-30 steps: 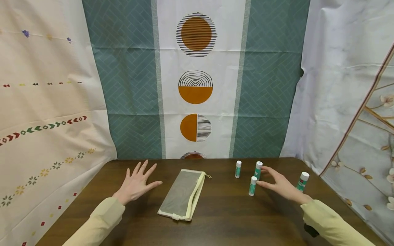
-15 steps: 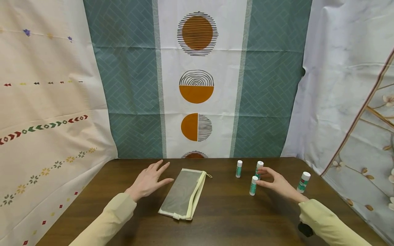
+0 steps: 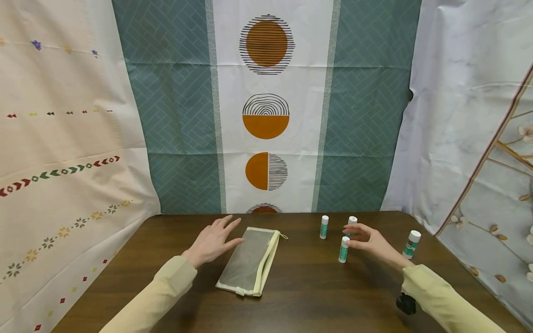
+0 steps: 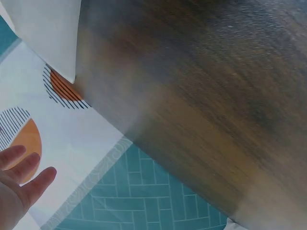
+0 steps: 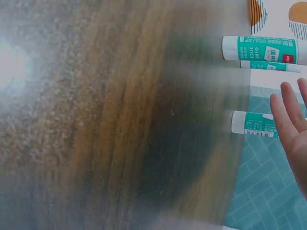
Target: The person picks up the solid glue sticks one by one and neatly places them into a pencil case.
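A mesh zip pouch (image 3: 245,261) with pale yellow trim lies flat in the middle of the table, its zip side to the right. My left hand (image 3: 213,241), fingers spread and relaxed, hovers at the pouch's upper left edge and holds nothing. On the right, my right hand (image 3: 372,243) is close to a small green glue stick (image 3: 343,250) standing upright, the thumb tip right at its white cap. Its fingers partly hide another glue stick (image 3: 352,220) behind. In the right wrist view the fingers (image 5: 288,108) extend beside the upright glue sticks (image 5: 266,49).
One slim glue stick (image 3: 324,227) stands near the back edge, and a larger glue stick (image 3: 412,244) is upright to the right of my right hand. The dark wooden table (image 3: 308,296) ends at patterned cloths (image 3: 358,138) hanging behind and at both sides.
My left hand has moved right, from the left part of the table to the pouch's edge. The right hand has shifted slightly left, its thumb now overlapping the front glue stick's cap.
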`<control>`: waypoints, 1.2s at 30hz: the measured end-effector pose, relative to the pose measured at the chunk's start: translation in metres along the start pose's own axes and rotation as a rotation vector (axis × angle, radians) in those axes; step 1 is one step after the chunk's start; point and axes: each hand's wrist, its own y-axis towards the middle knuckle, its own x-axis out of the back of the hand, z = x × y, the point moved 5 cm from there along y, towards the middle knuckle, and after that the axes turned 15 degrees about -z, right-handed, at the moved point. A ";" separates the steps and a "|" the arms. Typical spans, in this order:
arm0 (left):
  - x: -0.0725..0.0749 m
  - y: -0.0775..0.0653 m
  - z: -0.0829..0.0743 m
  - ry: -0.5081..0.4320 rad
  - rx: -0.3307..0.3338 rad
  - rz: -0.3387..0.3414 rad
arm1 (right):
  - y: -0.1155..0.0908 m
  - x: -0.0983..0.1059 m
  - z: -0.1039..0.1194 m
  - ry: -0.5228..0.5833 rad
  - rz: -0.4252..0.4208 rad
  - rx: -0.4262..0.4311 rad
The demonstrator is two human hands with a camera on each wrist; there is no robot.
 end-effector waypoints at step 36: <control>-0.045 0.011 -0.046 -0.078 0.043 0.144 | -0.001 -0.003 -0.008 0.037 0.046 -0.021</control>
